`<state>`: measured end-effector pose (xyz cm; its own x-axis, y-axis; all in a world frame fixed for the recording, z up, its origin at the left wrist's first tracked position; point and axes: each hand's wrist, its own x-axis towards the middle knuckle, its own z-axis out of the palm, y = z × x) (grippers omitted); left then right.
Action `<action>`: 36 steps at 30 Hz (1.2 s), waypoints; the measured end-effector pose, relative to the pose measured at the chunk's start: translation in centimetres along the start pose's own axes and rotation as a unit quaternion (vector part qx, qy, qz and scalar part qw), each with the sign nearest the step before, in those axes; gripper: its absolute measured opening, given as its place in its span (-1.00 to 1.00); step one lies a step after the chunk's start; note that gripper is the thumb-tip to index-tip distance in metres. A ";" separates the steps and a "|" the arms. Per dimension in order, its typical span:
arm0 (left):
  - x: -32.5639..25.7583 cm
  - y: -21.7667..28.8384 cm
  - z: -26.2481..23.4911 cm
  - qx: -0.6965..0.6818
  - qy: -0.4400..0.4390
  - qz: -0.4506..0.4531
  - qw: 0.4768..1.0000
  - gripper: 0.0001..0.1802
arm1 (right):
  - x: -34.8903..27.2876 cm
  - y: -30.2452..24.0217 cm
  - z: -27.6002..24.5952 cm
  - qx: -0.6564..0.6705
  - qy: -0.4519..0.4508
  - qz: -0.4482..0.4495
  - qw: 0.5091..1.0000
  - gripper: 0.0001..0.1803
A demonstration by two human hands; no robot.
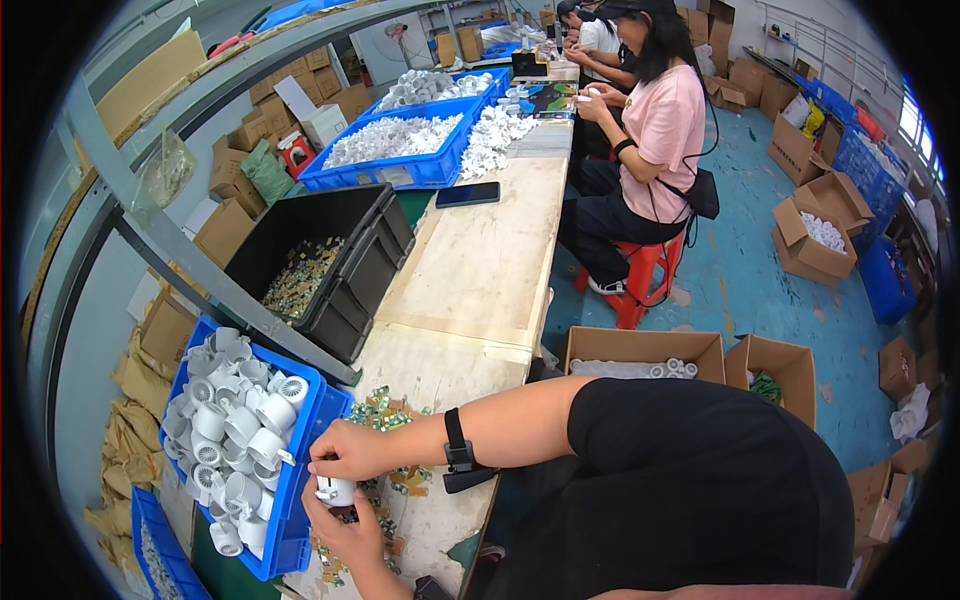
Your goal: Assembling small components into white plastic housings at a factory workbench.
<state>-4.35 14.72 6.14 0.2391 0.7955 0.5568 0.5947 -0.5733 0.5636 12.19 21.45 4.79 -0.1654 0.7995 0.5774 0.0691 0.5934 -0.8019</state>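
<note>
A white cup-shaped plastic housing (336, 491) is held in the curled fingers of my left hand (352, 540), beside the blue crate. My right hand (352, 450) reaches over it from above, its fingers closed at the housing's upper edge; anything small between those fingertips is hidden. Many similar white housings, some with slotted round ends, fill the blue crate (318, 425) just left of my hands. Loose small green-and-tan circuit boards (408, 482) lie on the worktable (440, 365) around and under both hands.
Behind the crate stands a black bin (372, 262) with more small boards. A phone (468, 194) lies on the table. Further along, blue trays (400, 175) hold white parts. A co-worker in pink (660, 125) sits on a red stool (640, 280). Open cardboard boxes (645, 345) stand at the table's right.
</note>
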 end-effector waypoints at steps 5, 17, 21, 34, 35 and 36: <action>0.2 -1.0 0.2 0.026 0.013 0.060 0.998 -0.34 | 0.0 -0.1 0.0 -0.004 -0.004 0.005 1.000 -0.65; -0.1 -1.0 0.3 0.005 0.001 0.016 1.000 -0.33 | 0.0 -0.4 -0.3 -0.018 -0.009 0.016 1.000 -0.68; -0.1 -0.1 0.2 -0.031 -0.010 -0.038 0.999 -0.33 | 0.0 -0.5 -0.2 -0.011 -0.004 0.015 1.000 -0.67; -0.2 -1.3 0.4 0.015 0.007 0.022 1.000 -0.35 | 0.0 0.1 0.0 -0.021 -0.003 -0.006 1.000 -0.66; -0.2 -1.2 0.4 0.015 0.004 0.019 1.000 -0.35 | 0.0 0.1 -0.1 -0.024 0.000 -0.012 1.000 -0.66; -0.2 -1.0 0.4 0.014 0.004 0.019 1.000 -0.35 | 0.0 0.2 -0.1 -0.024 0.000 -0.011 1.000 -0.66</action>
<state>-4.74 15.25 5.24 0.2569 0.7715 0.5821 0.6067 -0.5976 0.5243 12.28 21.54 4.68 -0.1671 0.7861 0.5951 0.1127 0.6148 -0.7806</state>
